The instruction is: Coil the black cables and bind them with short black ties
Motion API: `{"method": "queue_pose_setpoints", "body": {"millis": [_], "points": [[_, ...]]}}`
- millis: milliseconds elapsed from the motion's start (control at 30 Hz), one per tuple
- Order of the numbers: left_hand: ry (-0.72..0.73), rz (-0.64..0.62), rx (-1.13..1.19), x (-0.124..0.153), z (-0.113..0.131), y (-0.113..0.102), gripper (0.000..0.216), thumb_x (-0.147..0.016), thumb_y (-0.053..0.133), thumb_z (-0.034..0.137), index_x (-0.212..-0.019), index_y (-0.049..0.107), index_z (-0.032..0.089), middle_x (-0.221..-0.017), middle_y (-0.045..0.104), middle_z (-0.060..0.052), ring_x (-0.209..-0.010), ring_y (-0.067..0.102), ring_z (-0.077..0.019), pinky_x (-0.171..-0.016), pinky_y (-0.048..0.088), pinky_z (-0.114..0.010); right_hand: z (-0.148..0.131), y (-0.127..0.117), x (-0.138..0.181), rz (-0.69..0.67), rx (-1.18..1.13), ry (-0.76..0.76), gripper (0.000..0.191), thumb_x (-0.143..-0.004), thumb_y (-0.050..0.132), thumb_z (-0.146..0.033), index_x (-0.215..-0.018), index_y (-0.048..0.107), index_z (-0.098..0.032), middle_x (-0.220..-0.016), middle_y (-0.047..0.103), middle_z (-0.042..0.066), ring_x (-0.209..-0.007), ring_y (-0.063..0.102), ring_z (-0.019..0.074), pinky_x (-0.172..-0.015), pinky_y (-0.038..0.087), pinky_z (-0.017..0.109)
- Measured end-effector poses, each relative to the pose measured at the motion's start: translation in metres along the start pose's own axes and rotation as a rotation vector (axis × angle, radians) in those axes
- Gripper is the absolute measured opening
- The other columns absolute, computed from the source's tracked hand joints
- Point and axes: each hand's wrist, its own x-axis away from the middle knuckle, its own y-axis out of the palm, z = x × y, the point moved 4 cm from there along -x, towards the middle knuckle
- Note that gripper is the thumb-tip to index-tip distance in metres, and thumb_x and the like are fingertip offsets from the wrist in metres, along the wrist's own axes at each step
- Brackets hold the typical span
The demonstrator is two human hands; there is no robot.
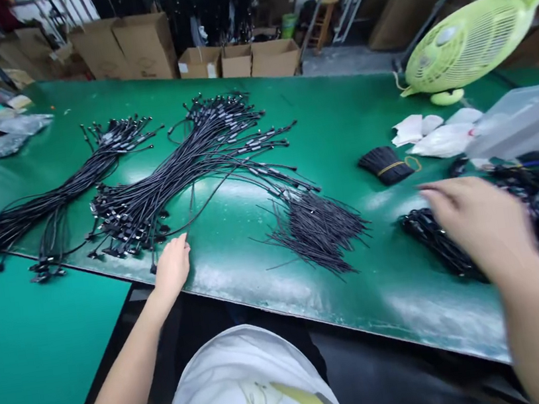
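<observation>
My left hand (172,266) rests flat near the front edge of the green table (339,125), fingers loosely together, just below a big bundle of black cables with connectors (184,167). It holds nothing. My right hand (477,216) hovers blurred over a dark pile of black cables (435,239) at the right, fingers extended, nothing visibly gripped. A loose heap of thin black wire ties (315,225) lies between the two hands.
A second cable bundle (48,199) stretches to the left. A banded bunch of black ties (385,165), white bags (433,135) and a lime fan (471,36) sit at the right. Cardboard boxes (237,59) line the far edge. Another green table (24,350) is at the lower left.
</observation>
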Motion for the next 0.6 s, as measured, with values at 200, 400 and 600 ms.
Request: {"method": "queue_pose_setpoints", "body": {"millis": [200,400,600], "points": [[-0.294,-0.274,0.675,0.02,0.049,-0.021,0.04,-0.078,0.066,0.025,-0.118,0.067,0.018,-0.07,0.063,-0.001,-0.054,0.053,-0.0117,-0.053,0.042,-0.021,-0.201,0.091,-0.069,-0.374,-0.292,-0.305,0.036,-0.095,0.044,-0.028,-0.126,0.059,-0.019,-0.125,0.06,0.012,-0.109,0.061,0.0236,-0.092,0.052,0.037],[-0.357,-0.201,0.881,0.089,0.079,-0.094,0.028,-0.071,0.074,0.028,-0.096,0.077,0.016,-0.042,0.05,0.001,-0.031,0.036,-0.0092,-0.037,0.032,-0.024,-0.33,0.161,-0.127,-0.597,-0.43,-0.451,0.041,-0.091,0.057,-0.021,-0.131,0.054,-0.015,-0.131,0.055,0.014,-0.112,0.058,0.0209,-0.092,0.047,0.03],[-0.412,0.264,0.789,0.097,0.006,-0.171,0.024,-0.066,0.08,0.034,-0.079,0.075,0.014,-0.062,0.062,-0.008,-0.057,0.056,-0.0163,-0.051,0.047,-0.025,-0.336,0.142,-0.199,-0.533,-0.471,-0.238,0.026,-0.095,0.042,-0.014,-0.103,0.064,-0.002,-0.101,0.068,0.017,-0.089,0.064,0.0135,-0.083,0.045,0.022]]}}
